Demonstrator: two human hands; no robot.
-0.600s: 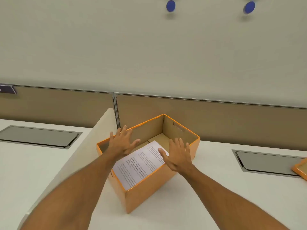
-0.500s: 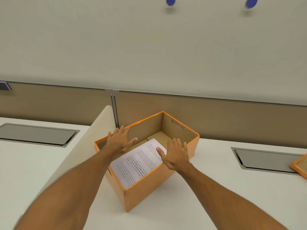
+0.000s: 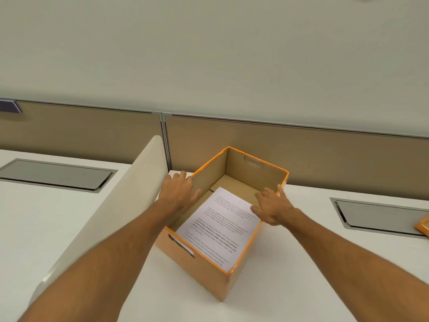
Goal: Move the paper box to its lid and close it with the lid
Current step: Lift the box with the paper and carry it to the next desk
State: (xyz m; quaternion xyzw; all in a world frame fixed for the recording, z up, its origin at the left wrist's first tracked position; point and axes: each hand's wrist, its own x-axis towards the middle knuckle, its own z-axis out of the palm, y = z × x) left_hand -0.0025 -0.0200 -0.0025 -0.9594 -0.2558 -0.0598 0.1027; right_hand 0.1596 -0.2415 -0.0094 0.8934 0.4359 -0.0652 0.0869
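1. The paper box (image 3: 209, 273) is plain brown cardboard, rectangular and open-topped, with a bright orange edge around its rim and a slot handle cut in each short end
2. It sits on the white desk (image 3: 290, 287), turned at an angle, its far corner close to the tan partition (image 3: 313, 154)
3. Inside lies a white printed sheet (image 3: 220, 228), flat and smooth, leaning up toward the near end and covering most of the brown floor
4. The left hand (image 3: 178, 194) is spread flat against the outside of the box's left wall, fingers extended, thumb over the rim; it presses rather than clasps
5. The right hand (image 3: 274, 208) rests at the right wall, fingers splayed, thumb reaching inside near the sheet; nothing is clenched, and whether it truly grips the wall I cannot tell
6. Both forearms are bare
7. The lid (image 3: 423, 227) shows only as an orange-edged corner at the right border, well apart from the box, beside a grey recessed panel (image 3: 376, 216)
8. A second grey panel (image 3: 55, 174) is set into the desk on the left
9. A cream divider (image 3: 111, 210), smooth with a rounded end, stands just beside the left hand
10. Behind rises a pale, matte wall (image 3: 209, 54)
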